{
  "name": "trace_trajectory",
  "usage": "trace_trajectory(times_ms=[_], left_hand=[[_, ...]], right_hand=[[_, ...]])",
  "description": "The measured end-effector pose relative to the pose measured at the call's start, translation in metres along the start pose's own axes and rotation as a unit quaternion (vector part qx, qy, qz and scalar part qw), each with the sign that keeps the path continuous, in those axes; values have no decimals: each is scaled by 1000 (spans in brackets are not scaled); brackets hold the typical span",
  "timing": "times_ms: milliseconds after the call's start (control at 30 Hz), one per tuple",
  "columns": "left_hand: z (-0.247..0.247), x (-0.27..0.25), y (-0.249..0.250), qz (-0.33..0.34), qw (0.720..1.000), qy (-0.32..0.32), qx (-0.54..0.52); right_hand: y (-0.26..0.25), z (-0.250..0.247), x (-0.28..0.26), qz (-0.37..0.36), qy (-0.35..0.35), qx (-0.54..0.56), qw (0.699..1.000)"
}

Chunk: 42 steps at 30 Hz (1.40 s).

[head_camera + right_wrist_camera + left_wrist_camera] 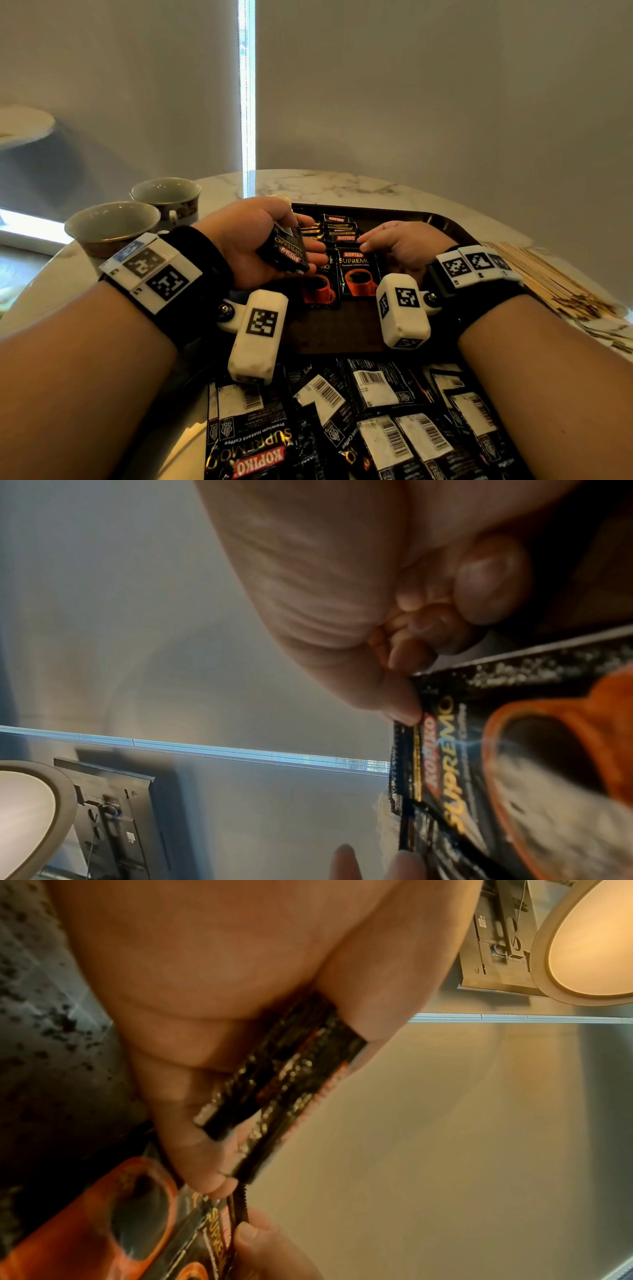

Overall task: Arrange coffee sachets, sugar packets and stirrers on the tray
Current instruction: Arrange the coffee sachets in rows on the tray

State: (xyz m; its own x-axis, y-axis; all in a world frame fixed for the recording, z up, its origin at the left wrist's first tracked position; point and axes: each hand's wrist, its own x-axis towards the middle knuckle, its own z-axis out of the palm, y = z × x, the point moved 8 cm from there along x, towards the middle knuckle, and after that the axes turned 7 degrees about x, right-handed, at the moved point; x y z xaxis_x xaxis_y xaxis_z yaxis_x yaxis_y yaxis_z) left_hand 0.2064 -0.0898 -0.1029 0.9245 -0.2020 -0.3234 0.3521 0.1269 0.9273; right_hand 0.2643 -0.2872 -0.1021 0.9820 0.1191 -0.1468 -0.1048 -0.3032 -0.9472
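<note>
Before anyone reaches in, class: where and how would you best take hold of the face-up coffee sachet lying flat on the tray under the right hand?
Probably by pinching the serrated top edge of the coffee sachet, from the far side, where the right hand touches it. It lies flat on the tray, so only a thin edge lifts easily.

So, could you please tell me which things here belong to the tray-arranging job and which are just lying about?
Belong to the job:
tray
coffee sachets on the tray
sachets in the left hand
loose sachet pile
wooden stirrers

Lying about:
two cups
</note>
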Motion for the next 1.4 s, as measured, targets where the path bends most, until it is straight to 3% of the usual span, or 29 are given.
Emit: trace_trajectory(times_ms=[367,533,667,800,1000,1167,1400], left_hand=[[2,-5,2,4,1000,-9,-7],[1,-6,6,16,999,0,-30],[8,-11,11,26,997,-37,-66],[2,-11,14,51,991,-27,-123],[0,-12,22,97,983,29,-153],[-4,-10,25,123,984,51,-119],[-6,-10,24,132,984,74,-96]], right_hand=[[2,-4,5,-11,11,-3,1000],[6,2,11,20,-38,52,998],[1,-5,15,13,11,116,993],[-17,-10,10,-21,28,193,981],[-52,1,-8,-112,-41,189,975],[-66,27,-22,-149,-152,96,972],[-68,40,-31,-176,-208,61,960]])
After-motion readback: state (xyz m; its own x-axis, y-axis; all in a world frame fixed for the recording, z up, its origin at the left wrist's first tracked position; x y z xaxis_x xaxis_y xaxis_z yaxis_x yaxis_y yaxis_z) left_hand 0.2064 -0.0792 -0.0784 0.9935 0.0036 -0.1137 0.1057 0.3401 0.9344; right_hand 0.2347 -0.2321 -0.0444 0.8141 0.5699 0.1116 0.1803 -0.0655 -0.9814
